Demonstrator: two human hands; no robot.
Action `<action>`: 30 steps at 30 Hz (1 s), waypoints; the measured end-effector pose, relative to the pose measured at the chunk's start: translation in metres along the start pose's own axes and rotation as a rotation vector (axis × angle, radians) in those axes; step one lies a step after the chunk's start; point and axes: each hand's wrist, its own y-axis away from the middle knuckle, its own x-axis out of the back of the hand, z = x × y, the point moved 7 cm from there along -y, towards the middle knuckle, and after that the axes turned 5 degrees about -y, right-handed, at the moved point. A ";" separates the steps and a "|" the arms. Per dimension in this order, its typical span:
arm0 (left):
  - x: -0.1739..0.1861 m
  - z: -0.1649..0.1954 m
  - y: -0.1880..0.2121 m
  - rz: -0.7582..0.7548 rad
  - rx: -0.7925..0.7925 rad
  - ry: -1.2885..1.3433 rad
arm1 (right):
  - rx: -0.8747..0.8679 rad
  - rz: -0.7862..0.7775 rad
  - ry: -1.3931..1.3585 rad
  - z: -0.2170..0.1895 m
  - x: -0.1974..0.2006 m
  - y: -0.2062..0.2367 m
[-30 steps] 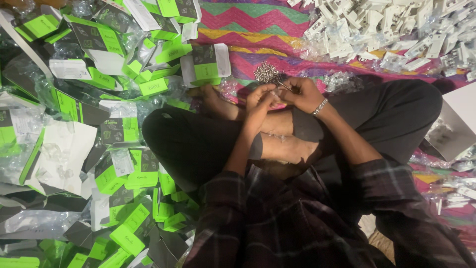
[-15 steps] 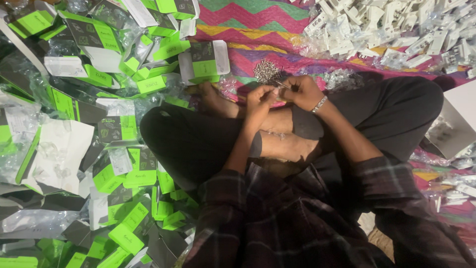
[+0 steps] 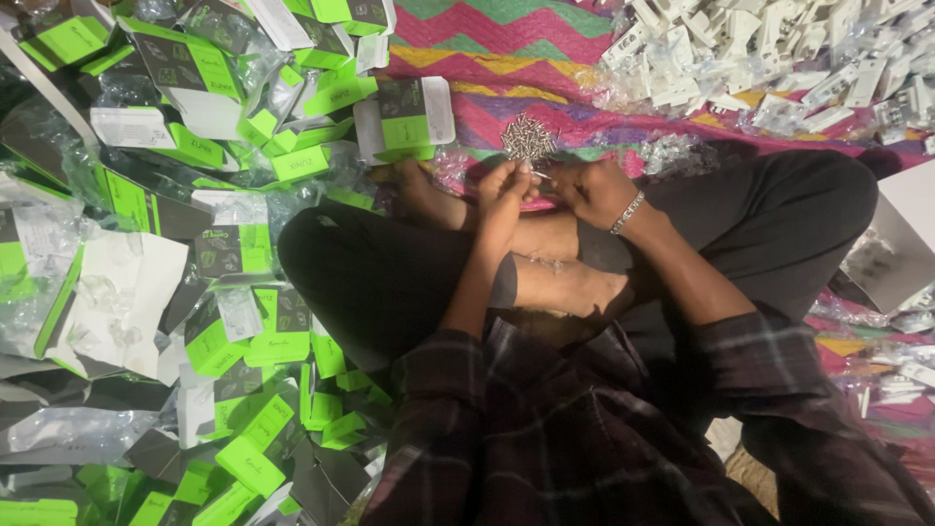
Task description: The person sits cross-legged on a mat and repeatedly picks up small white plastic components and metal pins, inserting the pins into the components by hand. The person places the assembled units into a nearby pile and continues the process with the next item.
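Observation:
I sit cross-legged on a zigzag-patterned mat (image 3: 506, 58). My left hand (image 3: 504, 190) and my right hand (image 3: 596, 190) meet just above my crossed shins, fingers pinched together on a small metal part (image 3: 542, 177) too tiny to make out. A silver bracelet (image 3: 628, 212) circles my right wrist. Directly beyond the hands lies a small heap of shiny metal screws (image 3: 527, 139) on the mat. A clear plastic bag (image 3: 672, 151) lies to the right of the heap.
Green, black and white flat cartons (image 3: 214, 263) in clear sleeves cover the floor on my left. A pile of white plastic parts (image 3: 779, 58) fills the far right. A white box (image 3: 901, 244) stands beside my right knee.
My hands stay together over my shins, with only small finger movements. The view has shifted slightly.

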 end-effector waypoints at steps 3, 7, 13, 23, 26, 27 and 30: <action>-0.003 0.000 0.000 -0.050 -0.020 0.017 | -0.026 -0.026 -0.004 -0.004 0.001 -0.001; -0.001 0.001 0.001 -0.068 -0.020 0.014 | -0.211 0.024 -0.133 0.002 0.001 -0.002; 0.004 0.001 0.002 -0.049 0.094 0.269 | -0.169 0.205 -0.157 0.008 -0.007 -0.007; 0.000 -0.005 0.002 -0.123 0.085 0.209 | -0.310 0.175 -0.566 0.031 -0.013 -0.004; 0.000 -0.002 0.001 -0.101 0.015 0.213 | -0.299 0.155 -0.486 0.026 -0.016 -0.006; 0.000 -0.002 0.000 -0.083 0.009 0.190 | -0.273 0.159 -0.470 0.023 -0.016 -0.006; 0.001 -0.004 0.000 -0.076 0.029 0.158 | -0.230 0.179 -0.400 0.017 -0.015 -0.007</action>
